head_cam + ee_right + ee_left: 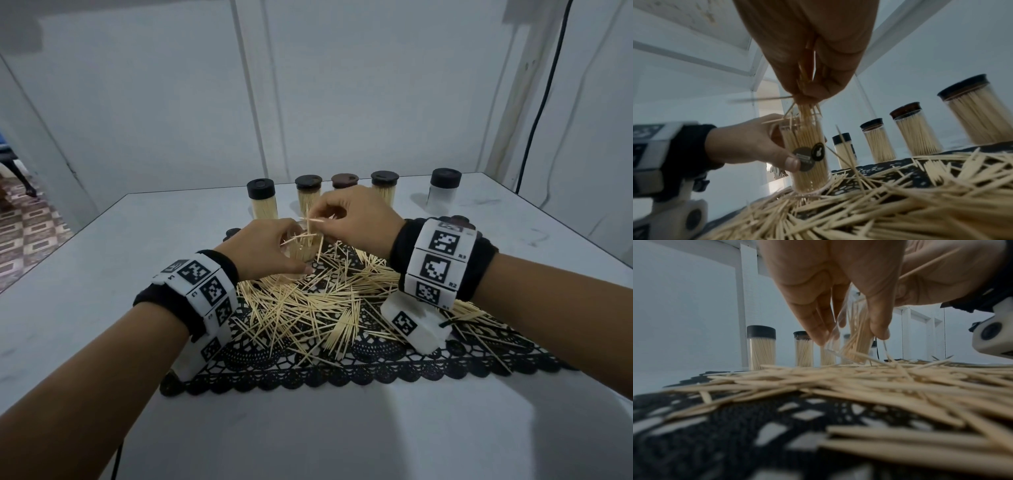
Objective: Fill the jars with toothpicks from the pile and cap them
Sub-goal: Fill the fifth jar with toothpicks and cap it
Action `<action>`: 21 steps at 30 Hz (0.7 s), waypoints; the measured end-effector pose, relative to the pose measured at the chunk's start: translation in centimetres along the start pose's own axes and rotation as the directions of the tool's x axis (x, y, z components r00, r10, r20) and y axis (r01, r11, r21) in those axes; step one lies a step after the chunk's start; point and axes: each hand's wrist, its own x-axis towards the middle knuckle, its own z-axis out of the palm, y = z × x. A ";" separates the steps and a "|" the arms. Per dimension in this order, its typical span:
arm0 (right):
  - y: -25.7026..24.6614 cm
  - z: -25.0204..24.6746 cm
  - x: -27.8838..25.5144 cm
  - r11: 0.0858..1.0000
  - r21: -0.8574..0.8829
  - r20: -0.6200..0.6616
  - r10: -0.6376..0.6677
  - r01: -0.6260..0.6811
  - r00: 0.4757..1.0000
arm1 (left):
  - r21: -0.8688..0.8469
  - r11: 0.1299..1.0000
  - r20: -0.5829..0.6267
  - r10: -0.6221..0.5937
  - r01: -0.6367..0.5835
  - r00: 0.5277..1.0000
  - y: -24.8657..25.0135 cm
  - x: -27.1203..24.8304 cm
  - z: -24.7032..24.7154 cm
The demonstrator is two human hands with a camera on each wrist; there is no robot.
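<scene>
wooden toothpicks going into an open jar

clear jar [805, 155] stands upright at the pile's [318, 301] far edge, left hand [267, 253] wrapped round its wall; right hand [356, 219] just above its mouth pinches a light, stiff, splay-prone bundle [803, 112], best held mid-length.

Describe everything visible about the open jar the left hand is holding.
The clear cylindrical plastic jar stands upright with no cap, its base resting among the loose pale wooden toothpicks on the black lace mat. It is largely filled with upright toothpicks, a few splaying over the rim. A round dark label sits on its side. The left hand grips its wall, thumb on the label. Directly above its mouth, the right hand pinches a bunch of toothpicks whose ends reach into the jar.
</scene>
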 end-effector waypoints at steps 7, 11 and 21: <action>-0.1 -0.2 -0.1 0.992 -0.129 0.110 -0.001 0.015 0.994 | -0.003 1.000 -0.012 0.020 -0.020 1.000 0.0 0.0 0.0; -0.3 -0.9 -0.1 0.999 -0.036 0.048 0.030 -0.029 0.998 | 0.005 1.000 -0.007 0.005 -0.005 1.000 0.1 -0.1 -0.1; -0.8 -0.6 -0.4 0.929 -0.340 0.192 -0.083 0.145 0.978 | 0.011 1.000 0.003 0.021 -0.021 1.000 -0.1 -0.1 -0.1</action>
